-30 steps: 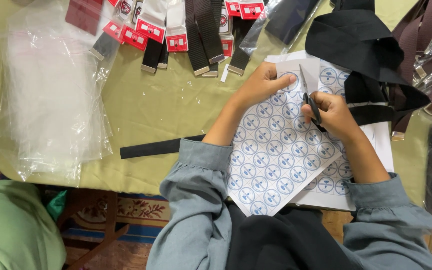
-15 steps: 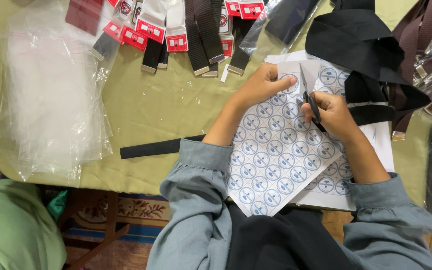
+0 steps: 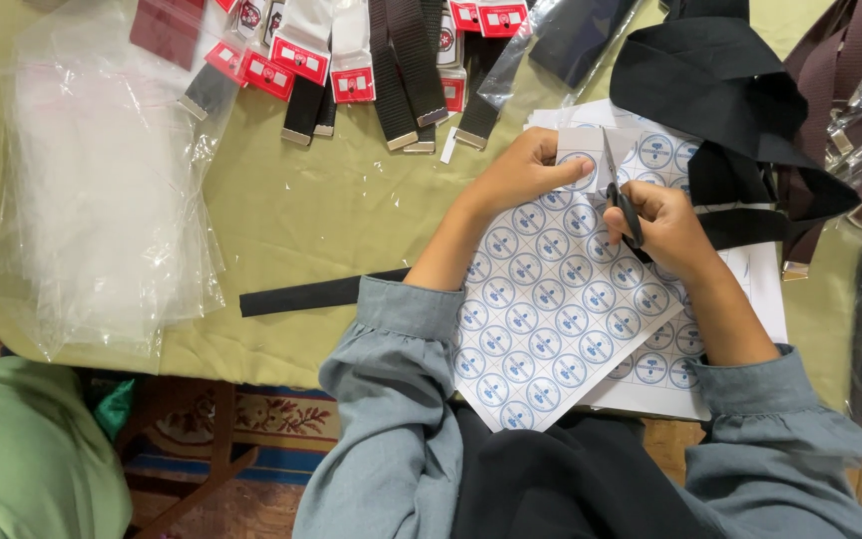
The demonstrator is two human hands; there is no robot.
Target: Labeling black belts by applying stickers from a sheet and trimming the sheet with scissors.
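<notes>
My left hand (image 3: 523, 176) pinches the top edge of a white sheet (image 3: 551, 319) printed with rows of round blue emblems. The sheet lies tilted over the table's near edge. My right hand (image 3: 662, 228) grips black-handled scissors (image 3: 619, 196), blades pointing up into the sheet's top edge, right beside my left fingers. More printed sheets (image 3: 740, 299) lie stacked underneath.
A pile of clear plastic bags (image 3: 102, 190) covers the left of the yellow-green table (image 3: 331, 210). Dark straps with red-and-white tags (image 3: 351, 60) line the far edge. Black fabric (image 3: 720, 90) lies at the upper right, and a black strap (image 3: 311, 294) runs under my left forearm.
</notes>
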